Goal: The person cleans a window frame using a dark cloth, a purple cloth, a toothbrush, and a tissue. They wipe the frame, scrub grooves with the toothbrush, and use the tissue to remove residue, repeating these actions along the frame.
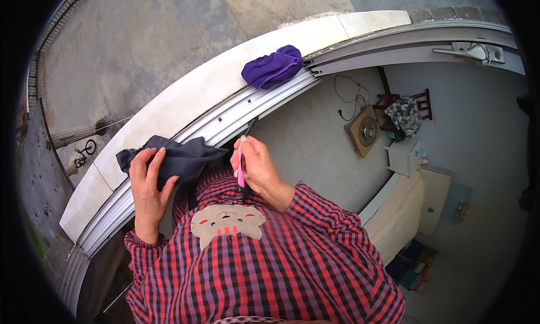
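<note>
Smock (270, 256): nearest the lens; red-and-black check, cat patch (228, 222) on the front.
Left hand (147, 191): bent fingers over the near edge of the dark cloth, thumb at its lower border; cloth appears lightly pinched. Palm-side contact hidden.
Dark cloth (188, 156): spread in loose folds over the frame (236, 111) and part of the ledge (191, 99), left of the right hand; one corner reaches toward that hand.
Cloth handling: judged light, limp and thin, not fragile; will bunch rather than hold a shape. Best hold: a gathered fold or edge between thumb and fingers; one corner alone would let the rest droop.
Right hand (260, 166): closed around the tool, fingers wrapped, thumb toward the shaft end.
Tool (241, 175): pink handle, slim dark shaft pointing away from the body; far end beside the inner edge of the frame. Whether it touches: cannot tell. Tip type: too small to tell.
Tool handling: judged light and stiff, handle probably smooth and a little slippery if wet. Best hold: the pink handle, thumb along it for aim.
Purple cloth (273, 68): crumpled on ledge and frame, beyond both hands, untouched; looks soft, thicker than the dark one.
</note>
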Tool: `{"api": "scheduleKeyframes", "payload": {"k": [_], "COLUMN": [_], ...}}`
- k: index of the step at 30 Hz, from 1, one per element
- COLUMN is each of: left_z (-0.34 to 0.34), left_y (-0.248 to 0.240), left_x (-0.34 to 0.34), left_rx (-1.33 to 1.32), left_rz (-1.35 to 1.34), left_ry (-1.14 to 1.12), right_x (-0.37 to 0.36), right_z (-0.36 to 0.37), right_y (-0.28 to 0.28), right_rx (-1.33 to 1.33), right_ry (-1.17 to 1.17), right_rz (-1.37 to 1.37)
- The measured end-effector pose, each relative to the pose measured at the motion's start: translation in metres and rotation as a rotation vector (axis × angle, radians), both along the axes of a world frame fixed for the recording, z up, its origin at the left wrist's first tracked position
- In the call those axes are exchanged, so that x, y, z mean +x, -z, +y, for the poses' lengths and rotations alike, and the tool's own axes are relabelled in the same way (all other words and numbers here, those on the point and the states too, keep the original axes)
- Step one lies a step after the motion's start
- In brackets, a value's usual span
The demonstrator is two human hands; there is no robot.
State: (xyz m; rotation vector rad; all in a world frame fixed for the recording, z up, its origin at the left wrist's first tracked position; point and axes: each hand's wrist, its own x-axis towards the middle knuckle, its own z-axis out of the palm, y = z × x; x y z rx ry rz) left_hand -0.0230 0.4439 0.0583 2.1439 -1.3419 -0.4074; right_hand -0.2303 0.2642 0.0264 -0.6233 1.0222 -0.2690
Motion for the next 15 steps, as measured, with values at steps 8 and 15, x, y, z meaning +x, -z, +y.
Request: {"api": "scheduleKeyframes", "payload": {"k": [8,15], "left_z": [0.012,0.020], "left_y": [0.015,0.009], "left_x": [0.006,0.009], "left_rx": [-0.045,-0.072], "left_rz": [-0.031,-0.055], "left_ry": [0.083,0.114], "right_x": [-0.013,-0.009], "right_z": [-0.078,-0.069], "right_y": [0.004,0.005], "right_rx": [-0.258,-0.210], "right_ry": [0.271,0.242], "right_rz": [0.085,0.069]}}
